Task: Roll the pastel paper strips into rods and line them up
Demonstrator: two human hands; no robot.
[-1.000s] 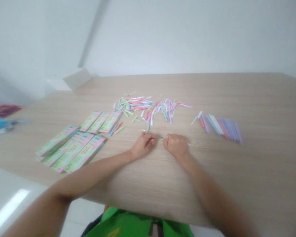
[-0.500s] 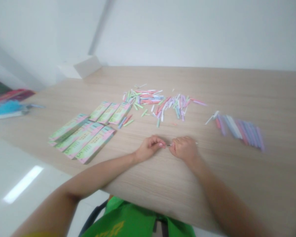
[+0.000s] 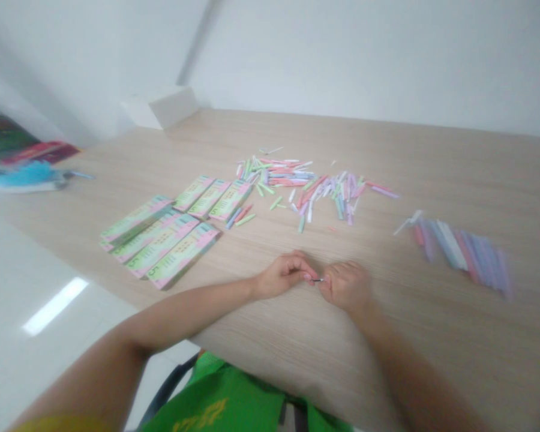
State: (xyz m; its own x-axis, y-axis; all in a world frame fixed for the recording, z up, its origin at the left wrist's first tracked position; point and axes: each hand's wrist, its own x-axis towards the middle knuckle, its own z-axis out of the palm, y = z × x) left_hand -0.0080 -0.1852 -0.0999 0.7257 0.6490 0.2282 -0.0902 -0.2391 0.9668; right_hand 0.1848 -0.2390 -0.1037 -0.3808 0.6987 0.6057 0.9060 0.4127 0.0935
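Near the front of the table, my left hand (image 3: 287, 275) pinches the end of a thin dark-tipped rod (image 3: 317, 279), which looks like a pen part. My right hand (image 3: 347, 284) is closed in a fist around the same rod, hiding most of its length. Only a short dark and shiny piece shows between the two hands. Beyond them lies a loose pile of small pastel sticks (image 3: 292, 174), which look like pen parts, in pink, white, green, blue and purple. A row of longer pastel sticks (image 3: 463, 252) lies side by side to the right, blurred.
Several flat green-and-pink boxes (image 3: 184, 255) lie in two rows on the left. Beside them are a few coloured sticks (image 3: 239, 217). A white box (image 3: 162, 108) stands at the back left against the wall. Blue and red items (image 3: 36, 173) sit beyond the table's left edge.
The view has shifted, so the table's things appear farther right. My hands stay together on the rod, slightly closer to each other.
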